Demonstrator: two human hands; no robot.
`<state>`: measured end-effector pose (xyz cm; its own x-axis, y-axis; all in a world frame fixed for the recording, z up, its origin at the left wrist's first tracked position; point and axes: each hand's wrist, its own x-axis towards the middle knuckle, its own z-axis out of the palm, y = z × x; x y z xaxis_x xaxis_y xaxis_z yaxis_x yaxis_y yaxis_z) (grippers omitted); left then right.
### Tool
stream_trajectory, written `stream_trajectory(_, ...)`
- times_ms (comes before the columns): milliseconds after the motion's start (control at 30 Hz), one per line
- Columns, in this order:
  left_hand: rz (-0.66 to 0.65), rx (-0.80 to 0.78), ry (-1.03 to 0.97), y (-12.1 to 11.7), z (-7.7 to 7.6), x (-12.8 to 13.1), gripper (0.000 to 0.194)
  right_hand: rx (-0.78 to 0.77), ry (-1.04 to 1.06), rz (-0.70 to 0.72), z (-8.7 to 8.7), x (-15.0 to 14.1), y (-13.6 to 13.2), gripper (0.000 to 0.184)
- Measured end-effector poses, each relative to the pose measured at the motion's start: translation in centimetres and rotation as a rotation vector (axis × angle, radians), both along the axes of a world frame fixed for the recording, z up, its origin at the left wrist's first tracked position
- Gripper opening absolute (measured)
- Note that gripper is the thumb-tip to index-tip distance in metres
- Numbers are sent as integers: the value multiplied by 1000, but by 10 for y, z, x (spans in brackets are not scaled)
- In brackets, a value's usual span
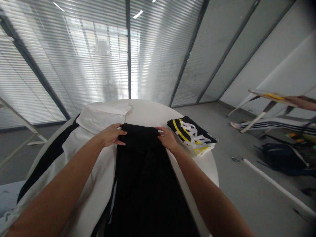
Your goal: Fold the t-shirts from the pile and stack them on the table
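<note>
A long black garment (145, 177) lies down the middle of a round white table (153, 113), its far end folded over. My left hand (112, 134) pinches the left corner of that folded end. My right hand (168, 137) grips the right corner, fingers curled on the cloth. Both arms reach forward over the garment.
A white garment (98, 118) with black parts lies left of the black one. A folded black, yellow and white garment (192, 135) sits on the table's right edge. On the floor at right are a dark bag (283, 158), a white rod (276, 186) and another person's arm (303, 102).
</note>
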<state>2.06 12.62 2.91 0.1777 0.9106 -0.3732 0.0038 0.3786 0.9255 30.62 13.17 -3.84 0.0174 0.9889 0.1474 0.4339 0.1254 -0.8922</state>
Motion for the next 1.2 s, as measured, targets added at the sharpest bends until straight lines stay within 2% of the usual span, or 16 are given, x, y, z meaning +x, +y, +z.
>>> stream_trajectory(167, -17, 0, -16, 1, -2, 2, 44, -123, 179, -54, 5, -3, -6, 64)
stream_trajectory(433, -72, 172, -22, 0, 0, 3, 39, -135, 327, -154, 27, -5, -15, 61)
stream_trajectory(567, -87, 251, -18, -1, 2, 8, 34, -161, 402, -161, 27, -6, -15, 63)
stream_trajectory(767, -26, 335, -66, 1, 2, 10, 35, -200, 514, -127, 21, -5, -11, 77)
stream_trajectory(900, -33, 396, -119, 4, -2, 8, 36, -184, 579, -80, 19, -3, -7, 64)
stream_trajectory(1067, 0, 471, -221, 8, -9, 6, 34, -65, 630, -46, 19, -1, -4, 43)
stream_trajectory(1200, 14, 483, -237, 9, -13, 4, 34, -59, 629, 6, 18, -1, -6, 39)
